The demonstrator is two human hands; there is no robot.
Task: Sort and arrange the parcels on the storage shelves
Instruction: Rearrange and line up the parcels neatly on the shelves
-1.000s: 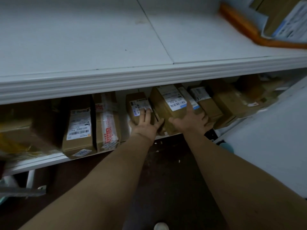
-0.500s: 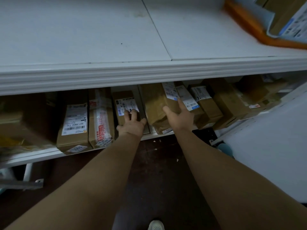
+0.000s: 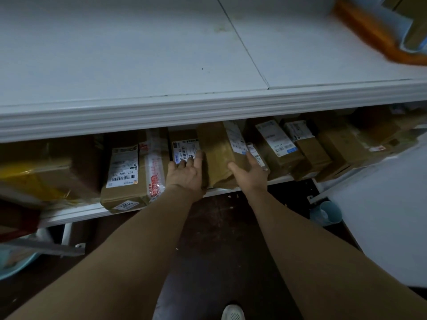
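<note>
Two hands: both reach under the white upper shelf (image 3: 161, 107) to the row of parcels on the white lower shelf (image 3: 76, 212).
Task parcel: a brown paper-wrapped parcel with a white label on its right face (image 3: 217, 155), standing at the front edge, mid-row.
Left hand (image 3: 187, 173): fingers spread and flat, palm against the parcel's left side, fingertips overlapping a small brown box with a barcode label (image 3: 184, 146) just beside it; nothing enclosed.
Right hand (image 3: 249, 172): open, thumb on the parcel's front face, fingers along its right side near the label; a bracing hold, not a closed grasp.
Key relation: the parcel sits between the two palms, its long axis running back into the shelf, away from the person; both hands are about equally near.
Neighbour: a brown carton with a large white shipping label (image 3: 275, 146) stands just right of the right hand.
Judgement: it looks ready to be slid or straightened by a two-handed squeeze.
</note>
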